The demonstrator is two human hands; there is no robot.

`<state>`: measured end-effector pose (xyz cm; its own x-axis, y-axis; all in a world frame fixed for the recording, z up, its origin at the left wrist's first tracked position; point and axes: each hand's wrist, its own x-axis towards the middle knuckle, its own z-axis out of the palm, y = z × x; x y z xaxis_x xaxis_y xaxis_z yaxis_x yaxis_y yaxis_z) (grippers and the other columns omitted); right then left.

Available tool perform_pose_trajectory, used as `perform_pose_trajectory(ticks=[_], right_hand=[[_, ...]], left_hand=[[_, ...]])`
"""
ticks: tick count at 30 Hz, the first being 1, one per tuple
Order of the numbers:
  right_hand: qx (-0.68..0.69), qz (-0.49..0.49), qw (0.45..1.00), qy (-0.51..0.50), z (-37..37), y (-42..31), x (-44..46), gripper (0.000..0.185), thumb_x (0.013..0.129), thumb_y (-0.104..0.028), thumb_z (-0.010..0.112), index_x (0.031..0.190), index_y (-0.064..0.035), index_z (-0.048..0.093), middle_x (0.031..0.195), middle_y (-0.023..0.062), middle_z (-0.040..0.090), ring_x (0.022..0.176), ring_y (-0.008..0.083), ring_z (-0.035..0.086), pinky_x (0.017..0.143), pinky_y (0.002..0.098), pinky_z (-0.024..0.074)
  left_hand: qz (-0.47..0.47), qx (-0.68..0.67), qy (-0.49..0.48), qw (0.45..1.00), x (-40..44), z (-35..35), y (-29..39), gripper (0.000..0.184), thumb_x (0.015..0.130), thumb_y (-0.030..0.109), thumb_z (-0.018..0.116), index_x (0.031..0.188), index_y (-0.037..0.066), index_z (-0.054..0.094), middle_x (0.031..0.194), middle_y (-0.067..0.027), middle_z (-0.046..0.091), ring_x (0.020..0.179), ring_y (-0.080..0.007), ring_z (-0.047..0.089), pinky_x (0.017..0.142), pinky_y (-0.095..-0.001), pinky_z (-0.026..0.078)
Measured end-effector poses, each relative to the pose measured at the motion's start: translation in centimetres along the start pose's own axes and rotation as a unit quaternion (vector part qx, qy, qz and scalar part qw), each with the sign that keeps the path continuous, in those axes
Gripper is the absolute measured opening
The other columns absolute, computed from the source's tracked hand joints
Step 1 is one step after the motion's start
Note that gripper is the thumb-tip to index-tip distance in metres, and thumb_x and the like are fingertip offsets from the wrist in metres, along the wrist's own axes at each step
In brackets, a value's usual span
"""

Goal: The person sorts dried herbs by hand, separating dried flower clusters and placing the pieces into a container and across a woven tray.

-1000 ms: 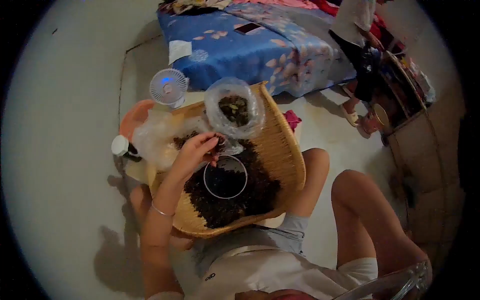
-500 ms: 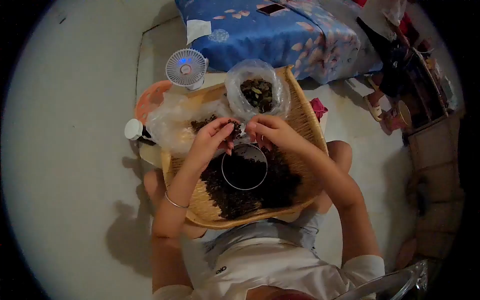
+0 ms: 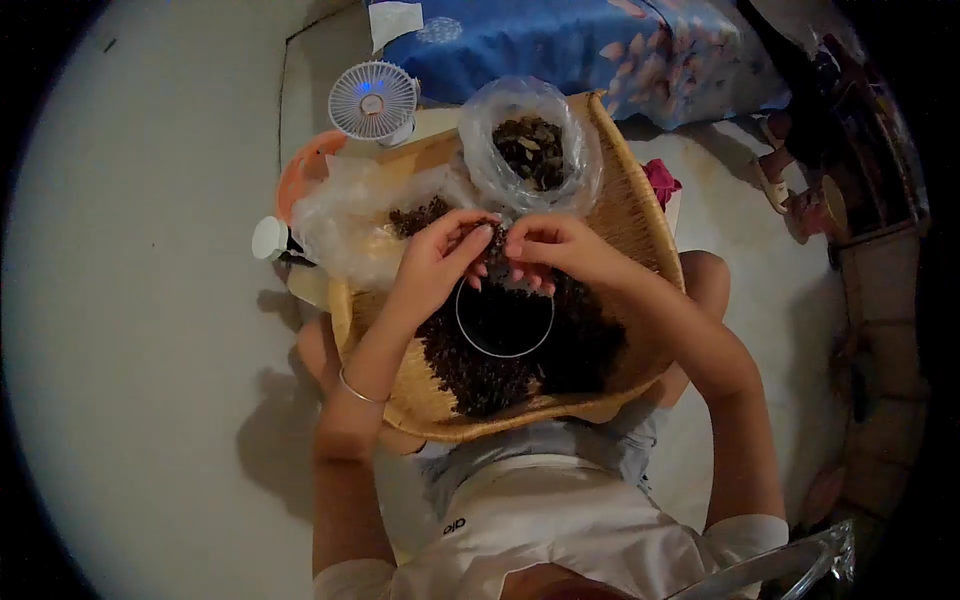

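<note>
My left hand (image 3: 440, 262) is closed, thumb against fingers, around a small dark clump of dried plant bits (image 3: 494, 240). Close beside it, my right hand (image 3: 565, 250) pinches at the clump's right side; what lies between those fingertips is too small to make out. Below both hands stands a round bowl with a thin pale rim (image 3: 505, 356), holding dark crumbly material. More of this dark loose material (image 3: 470, 375) is spread around the bowl in a woven basket tray (image 3: 655, 215).
A clear plastic bag of dried leaves (image 3: 585, 165) stands at the tray's far side. Another crumpled bag (image 3: 345, 225) lies left, near a white-capped bottle (image 3: 268, 238), an orange basket (image 3: 305, 165) and a small fan (image 3: 372, 104). A blue floral-covered bed (image 3: 560, 60) is beyond.
My hands have come closer together, the right fingers now meeting the clump in the left. The view has shifted, so the tray and bags appear slightly higher and further right.
</note>
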<state>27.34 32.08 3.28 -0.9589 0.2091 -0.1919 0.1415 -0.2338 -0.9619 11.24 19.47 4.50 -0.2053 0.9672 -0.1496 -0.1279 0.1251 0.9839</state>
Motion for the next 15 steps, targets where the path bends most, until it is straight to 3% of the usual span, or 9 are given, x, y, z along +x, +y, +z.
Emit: perform_pose_trajectory(ticks=[7, 15], right_hand=[[0.033, 0.004, 0.999, -0.028, -0.12, -0.28, -0.11, 0.019, 0.089, -0.023, 0.052, 0.093, -0.0050, 0.055, 0.075, 0.0040, 0.060, 0.061, 0.0096, 0.057, 0.047, 0.0220, 0.0466], [0.095, 0.016, 0.995, -0.028, 0.31, -0.43, -0.03, 0.023, 0.090, -0.022, 0.050, 0.096, -0.0008, 0.055, 0.084, 0.0088, 0.061, 0.070, 0.0140, 0.060, 0.058, 0.0259, 0.0509]], left_hand=[[-0.019, -0.010, -0.013, 1.000, 0.29, -0.35, -0.21, 0.025, 0.090, 0.018, 0.051, 0.109, 0.003, 0.053, 0.078, -0.0030, 0.056, 0.060, -0.0080, 0.054, 0.050, -0.0214, 0.047], [-0.026, -0.035, 0.000, 0.999, 0.27, -0.50, -0.31, 0.026, 0.089, 0.019, 0.052, 0.109, 0.003, 0.054, 0.077, -0.0033, 0.056, 0.060, -0.0087, 0.054, 0.049, -0.0224, 0.047]])
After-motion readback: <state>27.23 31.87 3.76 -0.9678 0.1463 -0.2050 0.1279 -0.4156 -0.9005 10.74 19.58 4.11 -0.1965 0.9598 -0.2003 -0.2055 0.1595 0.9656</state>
